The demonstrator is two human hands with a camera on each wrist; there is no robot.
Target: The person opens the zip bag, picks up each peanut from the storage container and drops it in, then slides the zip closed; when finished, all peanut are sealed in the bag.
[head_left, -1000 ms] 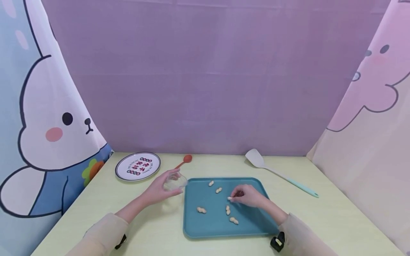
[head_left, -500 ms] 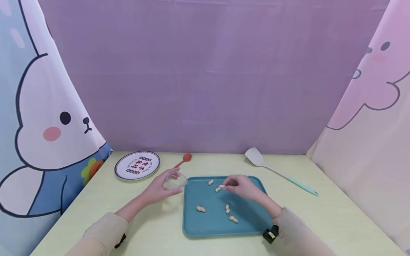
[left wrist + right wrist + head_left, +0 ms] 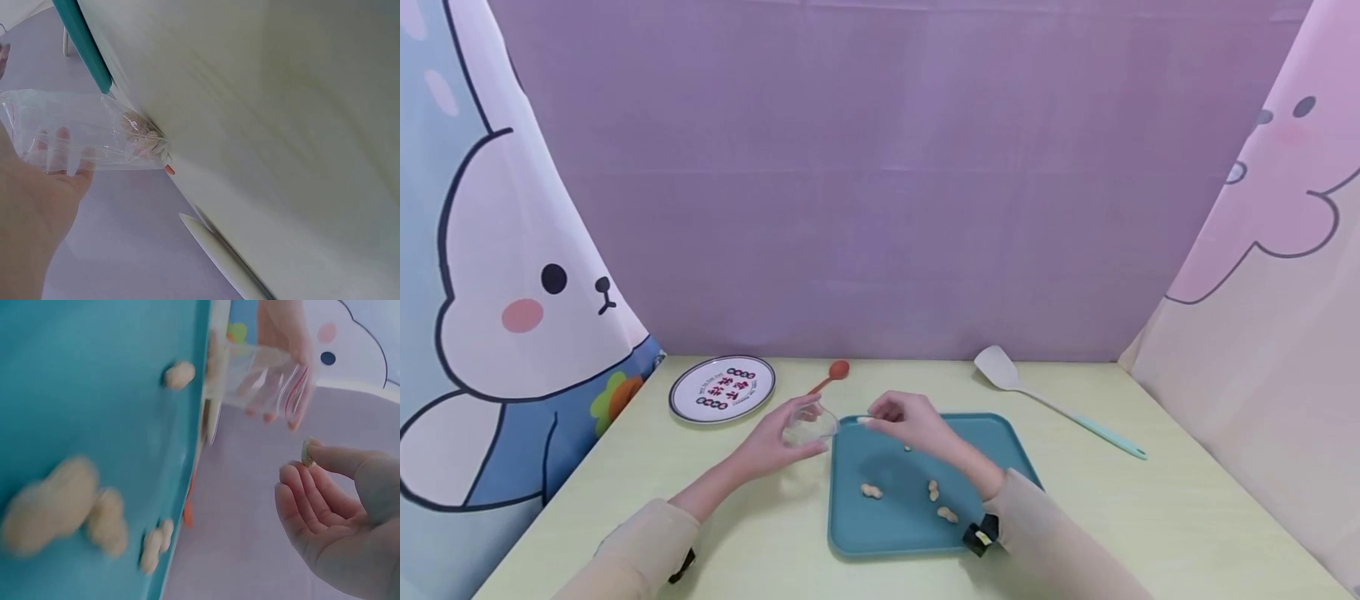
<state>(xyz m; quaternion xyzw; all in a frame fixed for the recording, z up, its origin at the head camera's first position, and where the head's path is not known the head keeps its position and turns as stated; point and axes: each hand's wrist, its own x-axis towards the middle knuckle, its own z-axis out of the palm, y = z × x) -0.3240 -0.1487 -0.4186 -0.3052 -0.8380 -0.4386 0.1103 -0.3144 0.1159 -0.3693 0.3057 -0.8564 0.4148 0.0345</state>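
My left hand (image 3: pixel 771 446) holds a clear zip bag (image 3: pixel 811 427) upright by its top, mouth spread, just left of the tray. In the left wrist view, several peanuts (image 3: pixel 140 131) lie at the bottom of the bag. My right hand (image 3: pixel 913 421) pinches a peanut (image 3: pixel 307 452) between thumb and fingertips, over the tray's far left part and a short way right of the bag's mouth. On the teal tray (image 3: pixel 887 533) lie a peanut (image 3: pixel 872 492) at left and two others, a peanut (image 3: pixel 933 490) and a peanut (image 3: pixel 947 514), near the middle. Another peanut (image 3: pixel 907 448) is mostly hidden under my right hand.
A white plate (image 3: pixel 696 392) with red lettering lies at the back left, an orange spoon (image 3: pixel 838 370) beside it. Right of the tray, a spatula (image 3: pixel 1000 369) with a mint handle rests slantwise. A purple curtain (image 3: pixel 880 208) closes off the table's back edge.
My right hand has moved left and away from me across the tray with the pinched peanut, closer to the bag. The left hand and the bag have stayed in place.
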